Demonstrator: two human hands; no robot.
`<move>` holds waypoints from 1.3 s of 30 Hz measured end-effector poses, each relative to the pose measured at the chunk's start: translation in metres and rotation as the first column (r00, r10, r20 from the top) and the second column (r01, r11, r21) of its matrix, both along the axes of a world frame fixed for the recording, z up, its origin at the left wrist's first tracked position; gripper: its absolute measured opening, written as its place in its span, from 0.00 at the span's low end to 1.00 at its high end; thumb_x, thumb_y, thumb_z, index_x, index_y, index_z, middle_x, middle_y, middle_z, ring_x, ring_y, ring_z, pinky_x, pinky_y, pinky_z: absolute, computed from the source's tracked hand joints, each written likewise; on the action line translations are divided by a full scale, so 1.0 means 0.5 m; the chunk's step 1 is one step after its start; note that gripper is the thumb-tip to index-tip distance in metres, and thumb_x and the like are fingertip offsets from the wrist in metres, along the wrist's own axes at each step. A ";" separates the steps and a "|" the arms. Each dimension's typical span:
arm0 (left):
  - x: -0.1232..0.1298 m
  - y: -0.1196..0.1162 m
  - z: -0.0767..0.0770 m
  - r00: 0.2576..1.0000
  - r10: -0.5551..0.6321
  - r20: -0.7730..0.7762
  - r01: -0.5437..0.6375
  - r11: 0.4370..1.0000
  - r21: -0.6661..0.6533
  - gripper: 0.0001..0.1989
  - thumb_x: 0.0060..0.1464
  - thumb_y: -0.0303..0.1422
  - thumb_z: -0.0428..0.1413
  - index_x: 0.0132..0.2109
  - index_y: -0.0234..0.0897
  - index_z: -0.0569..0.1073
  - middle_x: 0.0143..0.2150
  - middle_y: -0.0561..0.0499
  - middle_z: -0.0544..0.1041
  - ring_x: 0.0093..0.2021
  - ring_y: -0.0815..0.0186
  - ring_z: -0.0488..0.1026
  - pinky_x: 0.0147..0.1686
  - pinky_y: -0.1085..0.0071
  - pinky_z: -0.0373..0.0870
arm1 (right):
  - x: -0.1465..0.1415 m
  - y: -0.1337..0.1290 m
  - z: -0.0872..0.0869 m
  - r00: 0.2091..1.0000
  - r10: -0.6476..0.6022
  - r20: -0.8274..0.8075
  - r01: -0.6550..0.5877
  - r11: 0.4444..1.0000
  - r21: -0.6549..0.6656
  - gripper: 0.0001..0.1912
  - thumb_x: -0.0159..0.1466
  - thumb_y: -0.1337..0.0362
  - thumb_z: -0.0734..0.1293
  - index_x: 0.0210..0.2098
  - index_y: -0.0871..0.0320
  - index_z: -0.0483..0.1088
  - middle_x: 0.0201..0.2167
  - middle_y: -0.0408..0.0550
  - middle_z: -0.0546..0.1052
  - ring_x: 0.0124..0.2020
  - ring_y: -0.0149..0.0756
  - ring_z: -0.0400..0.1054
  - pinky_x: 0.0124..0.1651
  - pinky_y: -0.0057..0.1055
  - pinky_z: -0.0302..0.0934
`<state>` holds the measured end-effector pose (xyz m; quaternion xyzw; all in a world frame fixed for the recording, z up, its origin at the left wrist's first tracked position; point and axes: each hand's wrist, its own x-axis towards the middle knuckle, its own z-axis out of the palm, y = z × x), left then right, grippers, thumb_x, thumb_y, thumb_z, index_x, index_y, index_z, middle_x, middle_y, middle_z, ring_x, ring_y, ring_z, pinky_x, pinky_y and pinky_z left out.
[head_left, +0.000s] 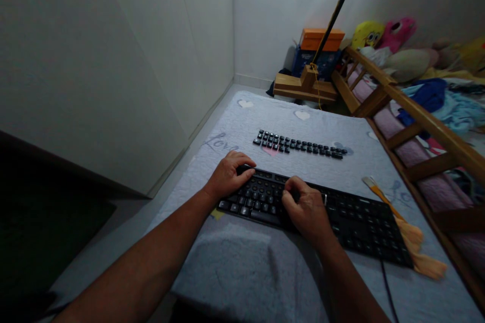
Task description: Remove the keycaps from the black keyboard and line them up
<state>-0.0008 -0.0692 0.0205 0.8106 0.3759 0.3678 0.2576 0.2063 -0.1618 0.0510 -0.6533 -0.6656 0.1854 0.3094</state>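
Note:
A black keyboard (364, 219) lies at a slant on the cloth-covered table, with several of its upper-left keys off and the bare key sockets showing. My left hand (231, 174) grips the keyboard's upper left corner, fingers at the far edge and thumb on the near side. Over the middle of the key field, my right hand (305, 207) is closed in a pinch. A small shiny metal piece (325, 199) shows beside its knuckles; what the fingertips hold is hidden. Beyond the keyboard, loose black keycaps (299, 145) lie in rows.
A brush (379, 194) with a yellow handle and an orange cloth (413, 239) lie by the keyboard's right end. The keyboard cable (387, 287) runs toward me. A wooden bed rail (428, 111) borders the right side; a white cabinet (151, 60) stands left.

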 end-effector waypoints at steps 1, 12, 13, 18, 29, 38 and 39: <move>0.000 0.000 0.000 1.000 -0.001 0.002 0.001 1.000 0.002 0.05 0.53 0.30 0.57 0.38 0.38 0.76 0.38 0.50 0.78 0.43 0.61 0.71 0.48 0.58 0.66 | 0.001 0.001 0.001 1.000 0.006 -0.001 -0.006 1.000 -0.015 0.05 0.57 0.66 0.61 0.25 0.55 0.63 0.19 0.38 0.66 0.20 0.29 0.61 0.27 0.26 0.53; -0.002 -0.003 0.003 1.000 -0.001 -0.027 0.001 1.000 0.015 0.05 0.53 0.30 0.57 0.39 0.38 0.76 0.39 0.50 0.78 0.43 0.61 0.71 0.48 0.58 0.66 | 0.024 -0.006 -0.012 0.996 0.087 -0.005 -0.087 0.996 -0.006 0.05 0.58 0.66 0.66 0.35 0.57 0.70 0.35 0.49 0.75 0.37 0.39 0.69 0.42 0.33 0.62; -0.001 -0.004 0.004 1.000 -0.002 -0.030 0.003 1.000 0.020 0.05 0.53 0.30 0.57 0.39 0.38 0.76 0.39 0.50 0.78 0.44 0.61 0.71 0.49 0.58 0.66 | 0.025 -0.005 -0.014 0.995 0.096 0.004 -0.097 0.995 0.005 0.05 0.58 0.66 0.66 0.35 0.57 0.71 0.35 0.49 0.75 0.39 0.39 0.69 0.44 0.34 0.62; -0.001 -0.005 0.005 0.998 -0.009 -0.063 0.011 0.999 0.037 0.06 0.53 0.30 0.57 0.40 0.38 0.76 0.40 0.49 0.78 0.45 0.60 0.70 0.50 0.58 0.66 | 0.024 -0.001 -0.023 0.995 0.094 0.017 -0.094 0.995 -0.037 0.06 0.57 0.69 0.67 0.35 0.57 0.71 0.35 0.49 0.76 0.39 0.39 0.70 0.45 0.35 0.62; 0.028 -0.018 0.040 0.982 -0.060 -0.180 0.072 0.996 0.060 0.08 0.53 0.28 0.56 0.41 0.37 0.77 0.44 0.49 0.78 0.47 0.59 0.69 0.51 0.57 0.64 | 0.025 0.018 -0.019 0.997 0.073 0.019 -0.071 0.993 -0.095 0.04 0.58 0.68 0.67 0.35 0.57 0.72 0.32 0.47 0.77 0.36 0.39 0.70 0.43 0.34 0.61; 0.091 -0.021 0.046 0.901 -0.154 -0.405 0.167 0.986 -0.001 0.11 0.54 0.24 0.51 0.40 0.37 0.77 0.41 0.48 0.78 0.45 0.59 0.70 0.49 0.61 0.66 | 0.033 0.040 -0.002 0.990 0.136 -0.034 -0.140 0.973 -0.181 0.03 0.58 0.68 0.66 0.33 0.57 0.71 0.27 0.43 0.75 0.29 0.34 0.68 0.35 0.29 0.59; 0.094 -0.022 0.043 0.903 -0.158 -0.399 0.169 0.986 -0.008 0.11 0.54 0.25 0.51 0.40 0.38 0.77 0.41 0.48 0.78 0.45 0.59 0.70 0.49 0.61 0.66 | 0.034 0.042 0.000 0.990 0.135 -0.036 -0.140 0.971 -0.192 0.03 0.57 0.68 0.66 0.33 0.57 0.71 0.26 0.43 0.75 0.29 0.34 0.68 0.35 0.29 0.58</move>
